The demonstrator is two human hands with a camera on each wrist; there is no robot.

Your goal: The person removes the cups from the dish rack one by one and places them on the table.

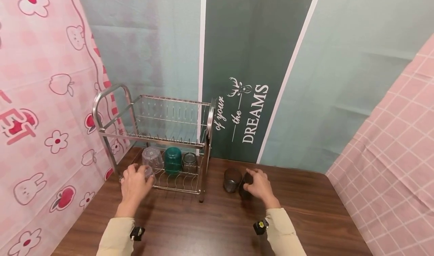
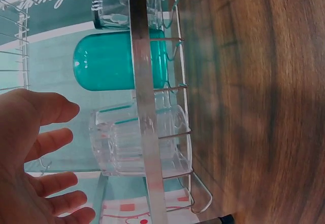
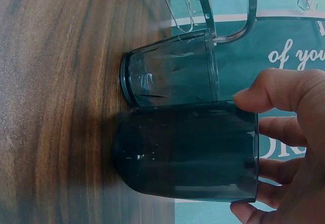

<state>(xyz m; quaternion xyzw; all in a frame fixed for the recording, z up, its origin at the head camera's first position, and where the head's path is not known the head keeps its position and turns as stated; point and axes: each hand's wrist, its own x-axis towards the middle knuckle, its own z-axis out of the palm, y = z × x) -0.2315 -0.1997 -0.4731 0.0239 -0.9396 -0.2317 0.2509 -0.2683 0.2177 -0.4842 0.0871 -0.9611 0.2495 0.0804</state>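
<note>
My left hand [image 1: 133,184] is beside the lower shelf of the metal dish rack, its fingers spread. In the left wrist view these fingers stand apart from the clear plastic cups [image 2: 132,148], which overlap each other behind the rack's front bar. Right of them on that shelf are an upside-down teal cup [image 1: 173,160] and a smoky grey glass [image 1: 190,163]. My right hand [image 1: 260,186] holds a dark tinted cup [image 3: 188,153] by its rim, with thumb and fingers on opposite sides. Beside that cup, a ribbed smoky glass [image 1: 232,180] stands on the table.
The two-tier rack [image 1: 152,138] occupies the left rear of the wooden table [image 1: 203,229], its upper tier lined with wire dividers. Printed cloths hang close behind and at both sides: a green backdrop [image 1: 257,41], a pink one at left and a checked pink one at right.
</note>
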